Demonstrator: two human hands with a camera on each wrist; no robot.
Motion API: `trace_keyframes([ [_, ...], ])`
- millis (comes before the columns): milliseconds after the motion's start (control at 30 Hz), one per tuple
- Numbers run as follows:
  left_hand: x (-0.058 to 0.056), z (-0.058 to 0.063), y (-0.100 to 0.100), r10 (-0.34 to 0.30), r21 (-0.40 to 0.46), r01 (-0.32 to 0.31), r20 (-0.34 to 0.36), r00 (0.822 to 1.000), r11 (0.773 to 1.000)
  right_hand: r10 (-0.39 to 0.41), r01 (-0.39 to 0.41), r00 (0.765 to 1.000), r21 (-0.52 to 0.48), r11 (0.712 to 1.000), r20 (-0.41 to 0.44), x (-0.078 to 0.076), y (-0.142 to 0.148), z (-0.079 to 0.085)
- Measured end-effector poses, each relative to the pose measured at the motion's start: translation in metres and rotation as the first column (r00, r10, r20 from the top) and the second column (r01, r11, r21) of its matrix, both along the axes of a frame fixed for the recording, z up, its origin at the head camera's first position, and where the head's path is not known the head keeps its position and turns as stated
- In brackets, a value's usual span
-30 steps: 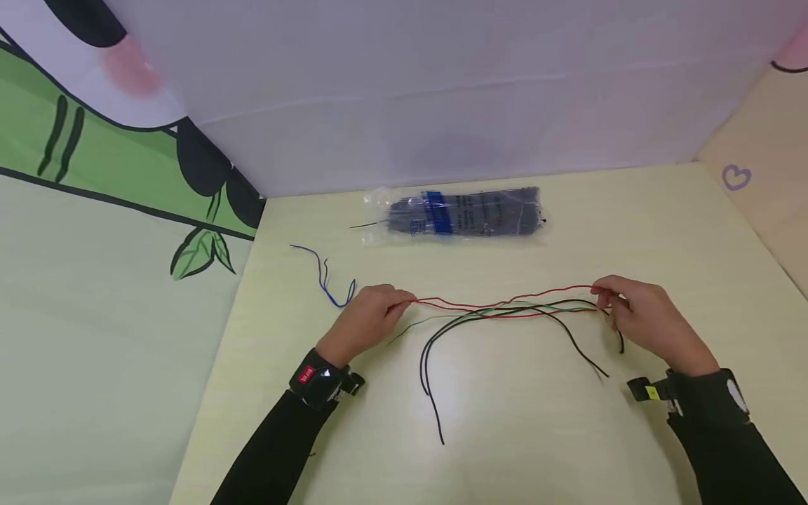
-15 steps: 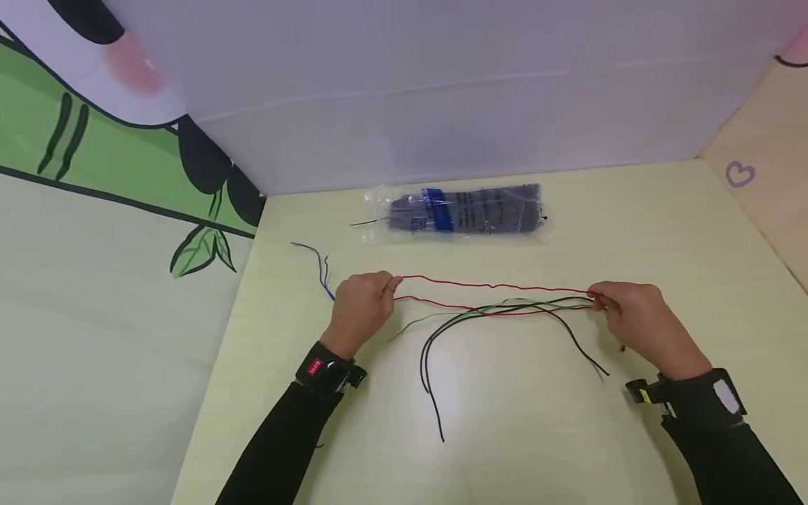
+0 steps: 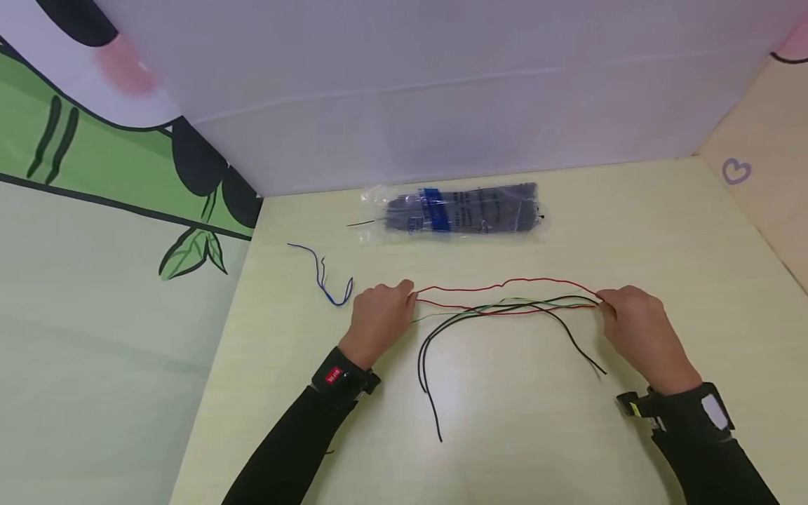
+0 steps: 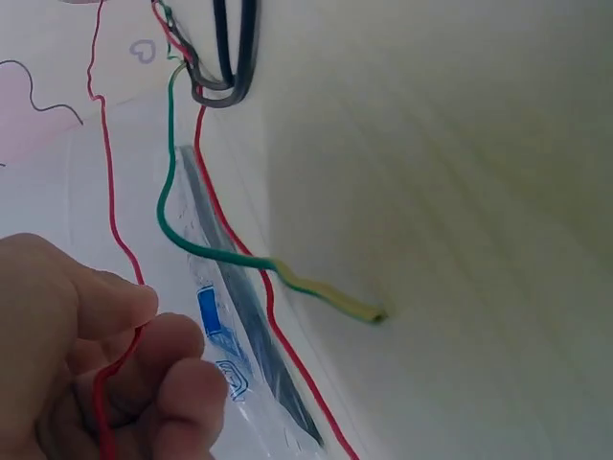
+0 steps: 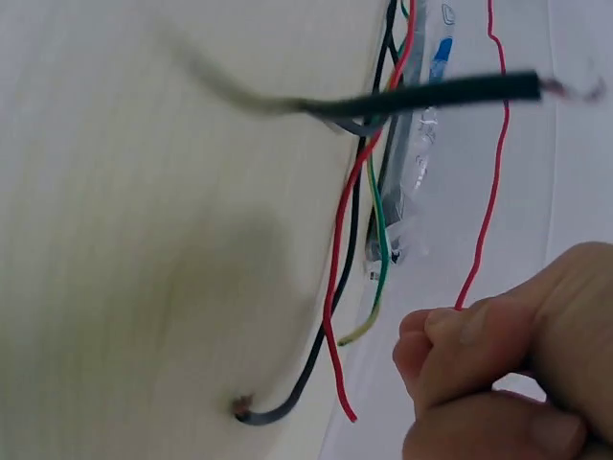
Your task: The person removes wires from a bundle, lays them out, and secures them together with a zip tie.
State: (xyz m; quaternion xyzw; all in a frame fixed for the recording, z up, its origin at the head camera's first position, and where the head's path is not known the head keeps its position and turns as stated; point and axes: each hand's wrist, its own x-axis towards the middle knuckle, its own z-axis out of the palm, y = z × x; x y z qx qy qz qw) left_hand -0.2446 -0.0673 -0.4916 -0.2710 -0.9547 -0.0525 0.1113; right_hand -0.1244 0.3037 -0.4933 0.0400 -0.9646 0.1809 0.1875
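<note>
Nearest the worktop's (image 3: 536, 442) front edge, 2 dark sleeves (image 3: 280, 449) reach in, w/ a black strap (image 3: 341, 379) at each wrist. Abt. mid-worktop, the black wires (image 3: 431, 337) lie in a loose curve, tails bent twd the front edge; bare copper shows at a couple of ends in the R wrist view. Just beyond, the L hand (image 3: 383, 317) has thumb + forefinger clamped on a thin red wire (image 3: 549, 279), which runs on down across its other fingers. R hand (image 3: 640, 333), nearer the worktop's R edge, pinches the same wire btwn thumb + finger. Wire bows slightly, spanning hand to hand, on the back-edge side of the bunch. A 2nd red wire (image 3: 442, 304) and a green-yellow one (image 4: 215, 254) run thru the bunch w/ the black. Farther off, nr the worktop's L edge, lies a crumpled blue wire (image 3: 322, 280). Farthest on the worktop, along its back edge, approx. centre: a clear bag (image 3: 463, 210) of dark strips, blue band round it. Behind: a pale, creased backdrop (image 3: 442, 91).
</note>
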Motion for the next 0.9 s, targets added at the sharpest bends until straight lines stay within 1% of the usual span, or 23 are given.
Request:
trace_keyframes([
  [67,0.003,-0.002,0.003,-0.003,-0.052,0.002,-0.012,1.000,0.999,0.006,-0.005,1.000,0.022,1.000,-0.023,0.000,-0.007,-0.005],
  [200,0.009,-0.003,0.009,-0.026,-0.131,0.027,0.015,1.000,0.991,0.022,-0.020,0.999,0.062,0.998,-0.034,0.002,-0.020,-0.009],
  [233,0.010,-0.003,0.010,-0.034,-0.143,0.035,0.010,0.999,0.989,0.021,-0.017,0.998,0.084,0.996,-0.052,0.003,-0.021,-0.010],
  [300,0.011,-0.005,0.011,-0.052,-0.166,0.050,-0.009,0.999,0.985,-0.007,0.018,0.997,0.129,0.991,-0.082,0.006,-0.022,-0.011],
  [367,0.012,-0.007,0.009,-0.063,-0.175,0.060,-0.012,0.998,0.983,-0.046,0.064,0.993,0.170,0.983,-0.112,0.008,-0.020,-0.012],
  [467,0.012,-0.009,0.002,-0.050,-0.162,0.049,-0.002,0.999,0.986,-0.083,0.104,0.990,0.187,0.977,-0.116,0.010,-0.018,-0.012],
  [533,0.013,-0.008,-0.003,-0.044,-0.154,0.047,0.025,0.999,0.987,-0.082,0.104,0.989,0.184,0.977,-0.123,0.008,-0.017,-0.012],
  [600,0.014,-0.006,-0.005,-0.047,-0.150,0.053,0.040,0.998,0.987,-0.058,0.087,0.987,0.192,0.978,-0.152,0.006,-0.017,-0.011],
  [700,0.013,0.000,-0.009,-0.046,-0.135,0.057,0.084,0.995,0.989,-0.009,0.060,0.977,0.233,0.971,-0.212,0.003,-0.017,-0.009],
  [767,0.008,0.009,-0.015,-0.033,-0.105,0.044,0.112,0.993,0.994,0.011,0.052,0.971,0.255,0.966,-0.239,0.005,-0.016,-0.005],
  [833,0.000,0.020,-0.025,0.001,-0.065,0.007,0.115,0.993,0.998,0.005,0.061,0.968,0.257,0.965,-0.250,0.008,-0.015,0.001],
  [900,-0.012,0.030,-0.039,0.054,-0.028,-0.052,0.103,0.993,0.998,-0.001,0.066,0.967,0.244,0.967,-0.256,0.011,-0.015,0.008],
])
